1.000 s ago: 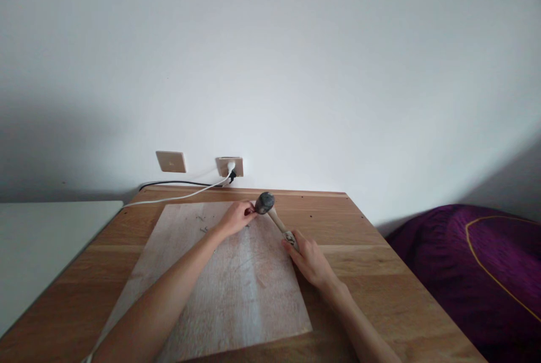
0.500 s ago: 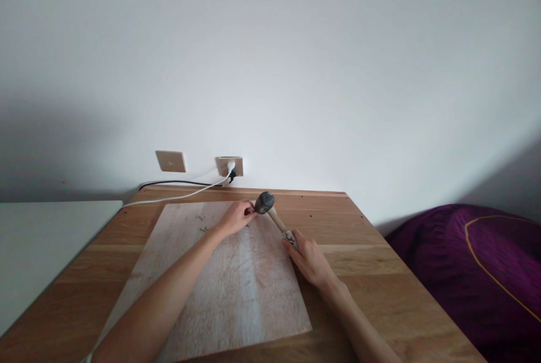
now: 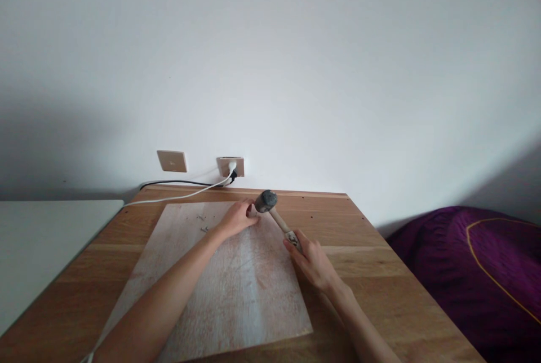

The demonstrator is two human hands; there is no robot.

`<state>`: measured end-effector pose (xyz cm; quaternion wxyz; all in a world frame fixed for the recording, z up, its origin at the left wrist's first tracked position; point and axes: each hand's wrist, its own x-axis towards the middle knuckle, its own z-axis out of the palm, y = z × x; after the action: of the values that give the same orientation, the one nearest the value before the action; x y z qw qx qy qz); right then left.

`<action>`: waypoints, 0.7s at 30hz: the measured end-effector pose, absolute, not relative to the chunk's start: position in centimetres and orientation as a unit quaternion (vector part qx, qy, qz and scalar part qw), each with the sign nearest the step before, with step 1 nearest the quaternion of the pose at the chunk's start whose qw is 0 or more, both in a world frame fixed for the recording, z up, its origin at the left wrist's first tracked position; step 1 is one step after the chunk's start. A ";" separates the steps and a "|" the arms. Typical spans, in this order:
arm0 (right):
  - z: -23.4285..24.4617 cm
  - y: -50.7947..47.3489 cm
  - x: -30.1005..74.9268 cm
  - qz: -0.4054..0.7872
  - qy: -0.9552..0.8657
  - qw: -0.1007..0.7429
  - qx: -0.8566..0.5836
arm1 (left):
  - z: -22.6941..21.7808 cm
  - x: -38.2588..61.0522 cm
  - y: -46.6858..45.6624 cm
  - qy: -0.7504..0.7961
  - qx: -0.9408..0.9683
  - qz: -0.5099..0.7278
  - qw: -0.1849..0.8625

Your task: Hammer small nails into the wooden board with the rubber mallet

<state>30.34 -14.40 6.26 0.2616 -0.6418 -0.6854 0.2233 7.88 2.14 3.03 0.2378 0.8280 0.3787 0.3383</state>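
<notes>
A pale plywood board (image 3: 236, 290) lies flat on the wooden table (image 3: 380, 273). My right hand (image 3: 311, 260) grips the wooden handle of a hammer (image 3: 273, 212), whose dark head hangs over the board's far edge. My left hand (image 3: 237, 218) rests on the board just left of the hammer head, fingers pinched together on something too small to make out. A few small nails (image 3: 202, 223) lie loose on the board to the left of that hand.
White and black cables (image 3: 177, 191) run along the table's back edge to a wall socket (image 3: 230, 166); a blank wall plate (image 3: 172, 160) is beside it. A white surface (image 3: 38, 244) adjoins the table on the left. A purple cushion (image 3: 477, 273) sits at the right.
The hammer head has shifted slightly to the right and up, away from my left fingers. Both hands stay in nearly the same spots.
</notes>
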 end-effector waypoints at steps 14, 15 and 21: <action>6.1 -14.3 30.3 0.207 -0.687 0.190 -0.670 | 3.2 8.0 1.9 0.366 0.829 0.327 0.268; 6.0 -14.3 30.4 0.206 -0.687 0.191 -0.670 | 3.1 8.0 2.0 0.367 0.827 0.328 0.273; 5.8 -14.3 30.3 0.205 -0.690 0.187 -0.668 | 2.6 7.8 2.2 0.365 0.820 0.336 0.285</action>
<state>30.34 -14.32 5.82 0.1874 -0.6684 -0.6900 0.2051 7.83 2.22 2.59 0.2855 0.8203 0.3647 0.3356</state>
